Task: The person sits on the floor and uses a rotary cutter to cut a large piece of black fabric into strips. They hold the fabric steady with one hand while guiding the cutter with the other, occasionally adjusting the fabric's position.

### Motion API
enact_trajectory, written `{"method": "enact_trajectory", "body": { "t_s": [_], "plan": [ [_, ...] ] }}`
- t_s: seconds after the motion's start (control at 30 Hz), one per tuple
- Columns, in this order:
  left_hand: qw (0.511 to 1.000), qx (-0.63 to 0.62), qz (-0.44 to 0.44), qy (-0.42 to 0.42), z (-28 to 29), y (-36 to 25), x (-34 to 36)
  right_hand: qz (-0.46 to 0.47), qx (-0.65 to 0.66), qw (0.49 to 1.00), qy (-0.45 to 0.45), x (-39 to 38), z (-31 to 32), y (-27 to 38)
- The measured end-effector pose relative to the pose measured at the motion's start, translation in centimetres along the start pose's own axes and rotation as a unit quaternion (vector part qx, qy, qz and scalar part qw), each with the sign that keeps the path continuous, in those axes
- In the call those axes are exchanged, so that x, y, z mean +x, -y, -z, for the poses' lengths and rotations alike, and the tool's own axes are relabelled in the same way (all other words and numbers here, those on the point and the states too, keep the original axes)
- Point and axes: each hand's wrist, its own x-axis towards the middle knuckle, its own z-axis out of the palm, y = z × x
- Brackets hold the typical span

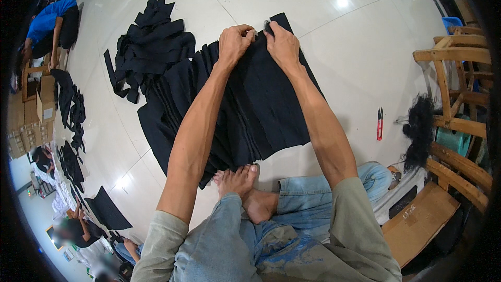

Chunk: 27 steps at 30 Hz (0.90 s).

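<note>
Overlapping black fabric pieces [261, 99] lie on the floor in front of my feet. At their far edge my left hand [236, 47] is closed, its fingertips pinched on the fabric's border. Just to its right, my right hand [283, 47] is also closed, with a small dark tuft [268, 27] between thumb and fingers; it looks like loose threads. A narrow gap separates the two hands. Behind and left of the stack sits a heap of black fabric strips [156, 47], some hanging out to the side.
Red-handled thread snips [380, 124] lie on the tiled floor at right, near a black thread clump [419, 130]. Wooden chairs [459, 83] and a cardboard piece [420, 224] stand beyond. At left are more black cloths [108, 209], cardboard boxes [46, 99] and other people [55, 23].
</note>
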Motion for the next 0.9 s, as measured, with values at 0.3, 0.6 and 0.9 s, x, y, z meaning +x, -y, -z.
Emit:
{"method": "enact_trajectory", "body": {
  "t_s": [0.3, 0.6, 0.9],
  "plan": [
    [0.989, -0.144, 0.038, -0.025, -1.1, 1.8, 0.1, -0.010, -0.007, 1.000, 0.005, 0.1, -0.1, 0.3],
    [0.991, -0.070, 0.039, 0.109, 0.8, 0.2, 0.5, -0.015, -0.011, 1.000, -0.001, 0.1, 0.0, 0.1],
    [0.989, -0.068, 0.039, 0.128, 1.2, 0.5, 0.5, -0.020, -0.015, 1.000, -0.003, 0.2, -0.2, 0.2]
  ]
}}
